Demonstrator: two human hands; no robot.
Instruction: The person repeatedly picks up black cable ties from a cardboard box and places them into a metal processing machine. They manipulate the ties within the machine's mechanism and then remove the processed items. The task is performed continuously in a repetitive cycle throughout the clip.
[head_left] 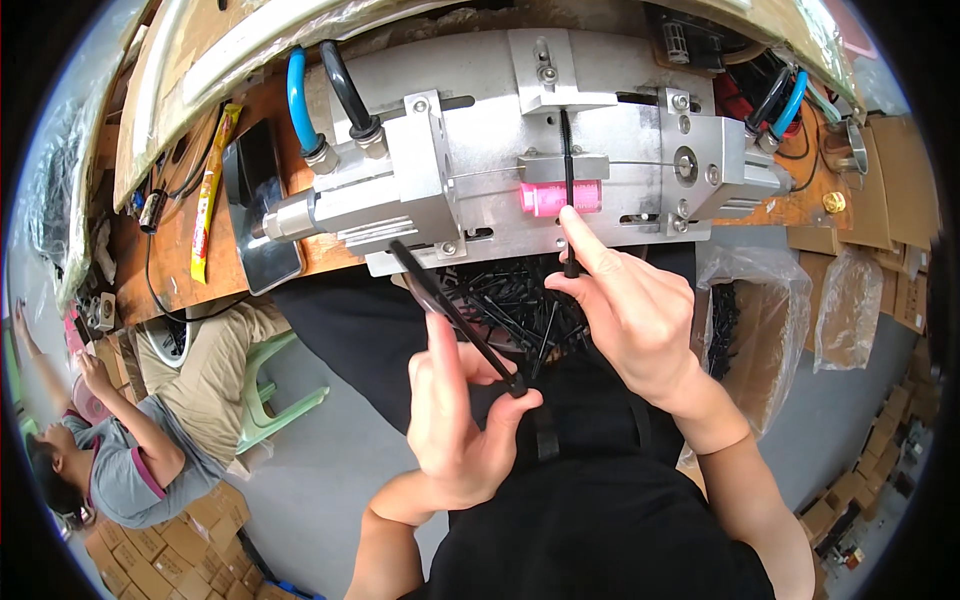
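My left hand (pixel 452 425) is closed in a pinch on the thick end of one or more long, thin black rods (pixel 465 325), which slant up and left; motion blurs their far ends. Between the thumb and index finger of my right hand (pixel 640 315) is the lower end of another thin black rod (pixel 569 150). This one stands lengthwise over a small metal block (pixel 590 167) on the metal fixture (pixel 490 215), its narrow tip reaching a bracket. Under it lies a pink cylinder (pixel 548 199). A pile of black rods (pixel 515 300) sits at my lap.
Two pneumatic cylinders (pixel 400 205) (pixel 735 165) with blue and black hoses flank the fixture. At left lie a phone (pixel 262 215) and a yellow packet (pixel 212 200). A clear plastic bag (pixel 755 330) and cardboard boxes stand right. Another person (pixel 150 450) sits at left.
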